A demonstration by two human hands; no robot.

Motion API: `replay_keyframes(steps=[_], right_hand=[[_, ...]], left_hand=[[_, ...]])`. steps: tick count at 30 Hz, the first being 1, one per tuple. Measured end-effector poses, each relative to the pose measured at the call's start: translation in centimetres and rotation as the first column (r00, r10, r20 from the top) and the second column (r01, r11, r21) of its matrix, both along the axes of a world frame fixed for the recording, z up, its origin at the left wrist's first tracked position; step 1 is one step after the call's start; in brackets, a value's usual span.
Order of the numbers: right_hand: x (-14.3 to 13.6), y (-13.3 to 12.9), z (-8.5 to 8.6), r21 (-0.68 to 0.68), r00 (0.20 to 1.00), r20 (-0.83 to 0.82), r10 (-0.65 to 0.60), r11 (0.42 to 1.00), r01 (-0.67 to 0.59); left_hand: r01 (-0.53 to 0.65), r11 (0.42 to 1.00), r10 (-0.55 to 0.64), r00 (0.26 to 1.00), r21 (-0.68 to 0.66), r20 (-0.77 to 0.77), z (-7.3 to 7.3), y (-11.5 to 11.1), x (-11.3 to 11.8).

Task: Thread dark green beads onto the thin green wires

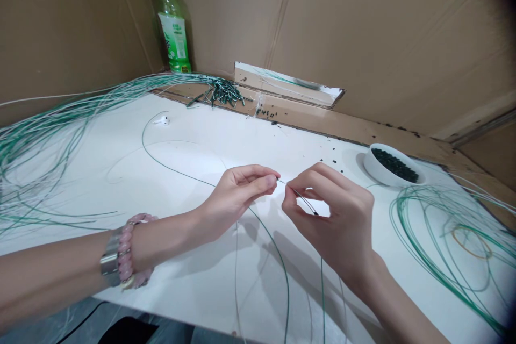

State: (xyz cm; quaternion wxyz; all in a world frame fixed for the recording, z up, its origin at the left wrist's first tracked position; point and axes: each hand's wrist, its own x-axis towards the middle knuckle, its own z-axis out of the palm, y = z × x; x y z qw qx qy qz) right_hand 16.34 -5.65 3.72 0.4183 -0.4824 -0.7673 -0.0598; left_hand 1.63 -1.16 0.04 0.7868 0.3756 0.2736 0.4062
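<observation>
Near the middle of the white table, my left hand (252,188) pinches a thin green wire (283,269) with a small dark piece at its fingertips. Just to its right, my right hand (334,209) is closed on the thin wire between thumb and index finger. A short gap with a stretch of wire separates the two hands. A small dark bead (315,213) shows on the wire beneath my right fingers. One green length curves off behind my left hand, and others hang toward the front edge.
A white bowl (373,167) of dark beads stands right. Coiled green wire (419,258) lies at the right, a large wire bundle (52,113) at the left. A green bottle (175,37) stands at the back, near a white earbud (162,120). Cardboard walls enclose the table.
</observation>
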Motion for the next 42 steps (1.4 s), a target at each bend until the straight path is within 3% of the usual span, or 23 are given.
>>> replay_keyframes(steps=[14, 23, 34, 42], right_hand=[[-0.01, -0.07, -0.11, -0.031, 0.996, -0.079, 0.030, 0.999, -0.033], [-0.20, -0.11, 0.12, -0.134, 0.990, -0.139, 0.029, 0.990, -0.048], [-0.11, -0.06, -0.17, -0.109, 0.992, -0.121, 0.038, 0.993, -0.052], [-0.23, -0.01, 0.02, -0.087, 0.994, -0.091, 0.053, 0.994, -0.061]], left_hand=[[0.010, 0.998, -0.009, 1.000, 0.061, -0.018, -0.21, 0.03, -0.15], [-0.016, 0.998, 0.018, 0.999, 0.065, -0.038, -0.24, -0.13, 0.01], [-0.044, 0.986, 0.058, 0.995, 0.163, -0.084, -0.18, -0.15, -0.02], [-0.035, 0.987, 0.047, 0.996, 0.159, -0.072, -0.29, -0.10, 0.01]])
